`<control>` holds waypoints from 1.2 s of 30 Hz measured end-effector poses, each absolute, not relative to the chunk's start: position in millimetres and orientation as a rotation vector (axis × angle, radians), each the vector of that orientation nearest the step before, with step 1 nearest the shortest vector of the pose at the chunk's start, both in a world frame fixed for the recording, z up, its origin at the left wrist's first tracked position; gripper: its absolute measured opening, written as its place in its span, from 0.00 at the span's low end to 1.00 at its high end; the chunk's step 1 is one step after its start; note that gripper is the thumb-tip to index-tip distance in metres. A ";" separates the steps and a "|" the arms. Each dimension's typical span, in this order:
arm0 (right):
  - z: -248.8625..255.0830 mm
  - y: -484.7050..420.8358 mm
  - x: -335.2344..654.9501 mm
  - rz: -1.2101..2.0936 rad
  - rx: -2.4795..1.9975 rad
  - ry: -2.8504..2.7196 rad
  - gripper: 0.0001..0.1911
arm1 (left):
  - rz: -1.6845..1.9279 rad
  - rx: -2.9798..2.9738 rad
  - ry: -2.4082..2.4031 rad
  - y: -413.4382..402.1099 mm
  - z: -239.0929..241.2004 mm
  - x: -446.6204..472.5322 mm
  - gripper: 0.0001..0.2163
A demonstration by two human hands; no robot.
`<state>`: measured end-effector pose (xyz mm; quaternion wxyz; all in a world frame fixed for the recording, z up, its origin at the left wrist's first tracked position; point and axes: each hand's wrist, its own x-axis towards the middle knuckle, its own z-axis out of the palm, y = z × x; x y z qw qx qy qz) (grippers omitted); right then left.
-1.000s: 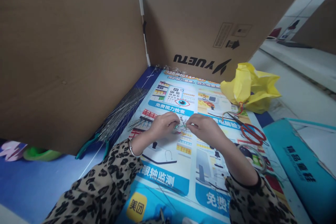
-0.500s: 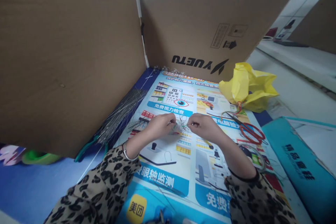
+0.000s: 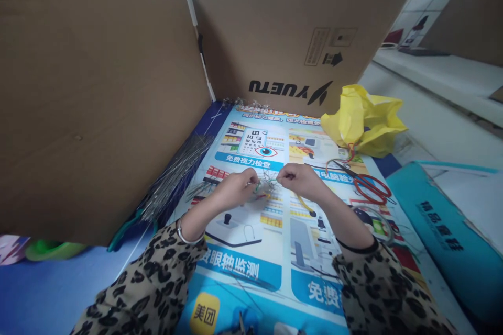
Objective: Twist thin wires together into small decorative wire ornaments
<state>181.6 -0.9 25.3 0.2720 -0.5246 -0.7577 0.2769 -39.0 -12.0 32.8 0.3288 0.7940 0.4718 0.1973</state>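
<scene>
Between my hands is a small tangle of thin wire, silvery with bits of green. My left hand pinches its left side, fingers closed. From the right, my right hand pinches the wire too, with thumb and forefinger pressed together. The exact strands in each grip are too fine to make out. Beneath lies a printed poster with an eye chart. A bundle of straight thin wires rests left of my left hand. Scissors with red handles lie beyond my right hand.
Tall cardboard panels stand at the back and left. A crumpled yellow bag sits back right, a teal box at the right. Teal-handled pliers and a green tape roll lie left. A coil of wire is near my right forearm.
My view has shifted slightly, so the surroundings sit a little further left. Both hands stay at the wire tangle, with small finger movements; more of the tangle shows between them.
</scene>
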 end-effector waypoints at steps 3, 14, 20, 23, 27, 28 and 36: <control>26.3 -1.1 180.9 0.705 -1.427 -2.050 0.05 | 0.548 1.983 1.200 -10.0 26.1 -37.7 0.06; 39.2 -15.6 166.1 0.250 -1.544 -2.230 0.09 | 0.777 1.646 1.002 -8.2 11.8 -27.6 0.02; 37.7 -19.7 159.0 -0.019 -1.611 -2.359 0.13 | 0.840 1.596 0.979 -6.7 5.0 -25.7 0.03; 33.1 -17.7 159.4 -0.067 -1.593 -2.407 0.13 | 0.857 1.587 0.982 -6.2 2.6 -25.4 0.03; 28.1 -15.3 160.1 -0.062 -1.575 -2.443 0.13 | 0.851 1.575 1.001 -6.3 3.5 -24.6 0.01; 27.2 -15.0 160.1 -0.055 -1.569 -2.450 0.13 | 0.851 1.570 1.006 -6.3 3.8 -24.4 0.01; 13.8 -9.0 160.7 0.089 -1.488 -2.348 0.13 | 0.886 1.609 1.037 -6.4 1.5 -23.6 0.02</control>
